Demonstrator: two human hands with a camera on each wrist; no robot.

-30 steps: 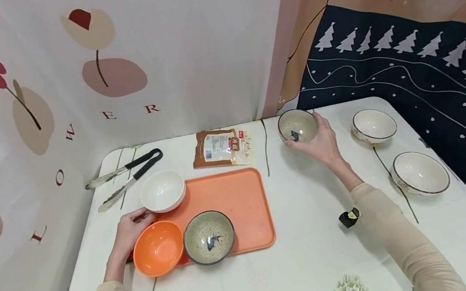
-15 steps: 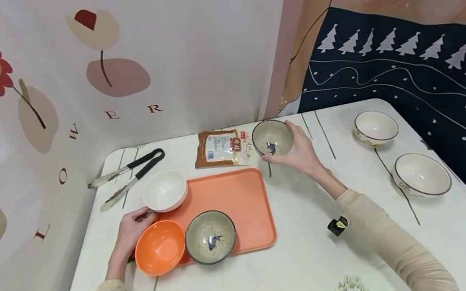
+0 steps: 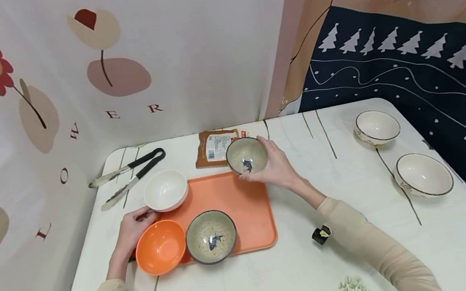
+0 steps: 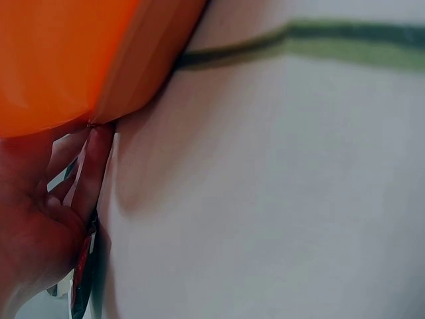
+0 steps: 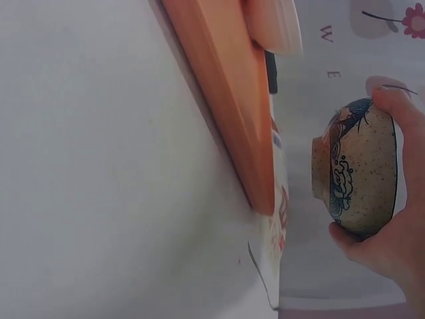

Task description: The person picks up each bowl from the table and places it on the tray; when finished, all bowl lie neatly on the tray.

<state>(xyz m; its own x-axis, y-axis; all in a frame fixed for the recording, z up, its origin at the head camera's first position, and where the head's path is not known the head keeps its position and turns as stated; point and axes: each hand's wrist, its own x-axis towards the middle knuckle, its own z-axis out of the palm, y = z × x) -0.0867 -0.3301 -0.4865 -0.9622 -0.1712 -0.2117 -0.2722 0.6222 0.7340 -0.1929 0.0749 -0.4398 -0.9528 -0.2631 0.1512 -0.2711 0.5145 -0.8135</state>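
Note:
My right hand (image 3: 277, 166) holds a speckled grey bowl (image 3: 247, 157) by its side, thumb and fingers spread across the rim. In the right wrist view this bowl (image 5: 362, 166) is raised, its dark blue pattern and foot visible. In the head view it overlaps the far edge of the orange tray (image 3: 246, 212). My left hand (image 3: 132, 230) lies at the tray's left side, between a white bowl (image 3: 166, 191) and an orange bowl (image 3: 160, 247); its fingertips are hidden there. A matching grey bowl with a fish (image 3: 211, 237) sits on the tray's near edge.
Tongs (image 3: 133, 176) with black handles lie at the back left. A brown and clear food packet (image 3: 211, 148) is behind the tray. Two cream bowls, a farther one (image 3: 377, 126) and a nearer one (image 3: 423, 174), stand at the right. A red-and-dark packet (image 4: 81, 279) is under my left hand.
My right hand has carried the grey bowl leftward and nearer, from the back of the table past the food packet to over the tray's far edge. The left hand has stayed put.

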